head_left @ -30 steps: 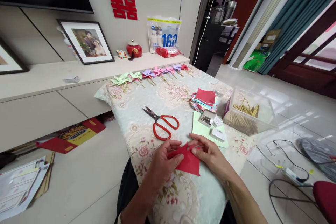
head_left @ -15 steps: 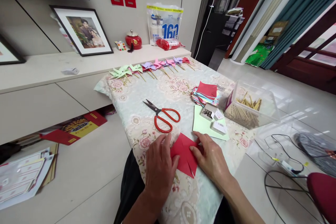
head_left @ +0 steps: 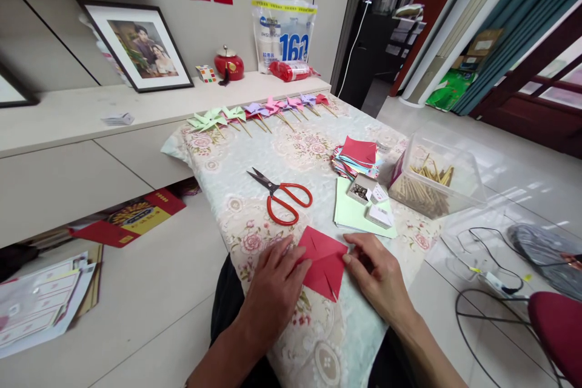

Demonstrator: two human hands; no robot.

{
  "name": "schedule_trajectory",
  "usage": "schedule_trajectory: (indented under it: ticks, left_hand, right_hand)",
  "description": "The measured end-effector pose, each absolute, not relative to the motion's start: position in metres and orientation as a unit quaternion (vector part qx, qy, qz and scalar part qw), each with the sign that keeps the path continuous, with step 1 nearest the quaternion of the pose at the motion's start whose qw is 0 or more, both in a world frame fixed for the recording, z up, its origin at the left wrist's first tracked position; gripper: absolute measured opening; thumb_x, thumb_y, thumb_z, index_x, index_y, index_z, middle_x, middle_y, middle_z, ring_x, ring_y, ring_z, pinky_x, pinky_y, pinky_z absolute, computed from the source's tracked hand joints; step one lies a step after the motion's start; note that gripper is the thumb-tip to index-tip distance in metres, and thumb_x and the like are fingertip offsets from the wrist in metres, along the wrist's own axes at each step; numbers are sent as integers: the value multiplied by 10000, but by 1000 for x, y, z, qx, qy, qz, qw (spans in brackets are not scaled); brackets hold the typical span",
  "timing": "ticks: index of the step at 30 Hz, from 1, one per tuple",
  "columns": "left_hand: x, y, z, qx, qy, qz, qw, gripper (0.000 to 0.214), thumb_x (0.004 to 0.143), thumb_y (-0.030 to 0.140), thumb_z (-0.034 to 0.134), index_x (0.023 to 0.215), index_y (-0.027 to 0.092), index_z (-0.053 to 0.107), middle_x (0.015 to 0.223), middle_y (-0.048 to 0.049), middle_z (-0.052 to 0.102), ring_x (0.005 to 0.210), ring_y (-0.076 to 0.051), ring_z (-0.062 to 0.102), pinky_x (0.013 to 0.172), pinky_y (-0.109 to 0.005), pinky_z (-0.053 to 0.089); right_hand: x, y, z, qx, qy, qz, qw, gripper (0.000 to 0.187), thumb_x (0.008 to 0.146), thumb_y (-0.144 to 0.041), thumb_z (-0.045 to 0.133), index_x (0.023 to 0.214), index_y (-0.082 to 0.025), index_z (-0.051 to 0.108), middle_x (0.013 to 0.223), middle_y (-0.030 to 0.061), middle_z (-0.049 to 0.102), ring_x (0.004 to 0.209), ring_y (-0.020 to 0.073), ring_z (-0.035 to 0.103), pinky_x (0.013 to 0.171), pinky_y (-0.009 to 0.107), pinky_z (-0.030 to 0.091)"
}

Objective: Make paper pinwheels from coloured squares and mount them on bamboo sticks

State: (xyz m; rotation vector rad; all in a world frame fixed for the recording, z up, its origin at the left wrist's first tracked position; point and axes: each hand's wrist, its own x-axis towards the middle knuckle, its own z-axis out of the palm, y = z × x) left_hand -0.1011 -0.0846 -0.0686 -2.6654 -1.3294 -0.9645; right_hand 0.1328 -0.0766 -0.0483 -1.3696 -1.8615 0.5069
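A red paper square [head_left: 325, 260] with cuts in from its corners lies flat on the floral tablecloth [head_left: 254, 151] near the front edge. My left hand [head_left: 275, 285] lies flat with fingers stretched out, its fingertips pressing the paper's left side. On the paper's right edge rests my right hand [head_left: 379, 276], fingers extended and touching it. Red-handled scissors [head_left: 282, 197] lie just beyond the paper.
A stack of coloured paper squares [head_left: 357, 157], a light green sheet [head_left: 352, 212] with small boxes of pins [head_left: 361, 189], and a clear tub of wooden sticks [head_left: 431, 185] sit to the right. Finished pinwheels [head_left: 254, 115] line the far edge. Cables [head_left: 491, 267] lie on the floor at right.
One second ago both hands held the red paper up, pinching it. It now lies flat on the cloth with both hands spread on its edges.
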Motion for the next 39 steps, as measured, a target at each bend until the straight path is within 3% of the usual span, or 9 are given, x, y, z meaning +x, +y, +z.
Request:
schedule_trajectory:
  ticks: [3,5,9,14,19,25,31,39]
  left_hand:
    - [-103,-85,-68,-870,-384,-310,-2,354,938,44,423,1134,163,692,1207,-89,731,1291,-287,552,1062,-469,433]
    - [-102,-85,-66,-880,-352,-317,-13,379,930,19,394,1140,147,683,1171,-97,743,1246,-260,595,1050,-449,466]
    - [-100,-85,-57,-885,-342,-308,-72,317,907,77,477,1148,143,672,1142,-132,737,1144,-260,657,1005,-453,534]
    - [-99,-84,-50,-906,-317,-267,-87,269,893,162,595,1150,139,669,1134,-163,739,1095,-300,687,980,-493,550]
    - [-96,-82,-49,-928,-276,-251,-13,253,921,89,505,1097,87,687,1018,-186,762,944,-298,728,883,-472,580]
    - [-94,-79,-43,-936,-252,-247,-10,328,949,53,378,1076,87,679,983,-198,750,891,-283,709,788,-444,581]
    - [-94,-79,-48,-932,-274,-238,20,263,939,76,438,1009,127,686,913,-131,748,838,-249,704,758,-392,593]
    - [-84,-90,-55,-813,-443,-362,-108,184,897,82,481,887,174,640,1117,-141,655,1027,-250,651,889,-407,580]
  right_hand:
    - [137,-84,-44,-464,-780,198,371,316,943,-144,569,1217,-286,639,1111,84,680,1045,266,620,867,416,522]
    - [138,-88,-42,-413,-816,217,341,375,943,-88,523,1240,-293,626,1128,77,692,1093,267,611,929,442,496]
    - [139,-90,-45,-392,-832,263,293,447,974,-78,449,1340,-311,559,1107,64,715,1025,242,645,912,429,492]
    - [139,-90,-50,-438,-799,284,299,438,1009,-138,461,1396,-337,520,1061,35,724,999,214,650,929,399,485]
    - [139,-89,-53,-450,-782,303,308,386,1018,-184,476,1365,-331,561,1068,28,742,1010,212,661,941,394,482]
    - [141,-89,-54,-465,-762,319,318,333,1020,-234,483,1314,-319,614,1051,32,762,994,224,677,946,409,488]
    - [142,-88,-52,-459,-763,333,311,298,1022,-234,497,1276,-327,622,1075,21,753,1012,218,659,946,396,463]
    - [141,-87,-44,-467,-752,367,287,272,1013,-246,511,1236,-330,643,1125,24,735,1065,233,640,949,399,437]
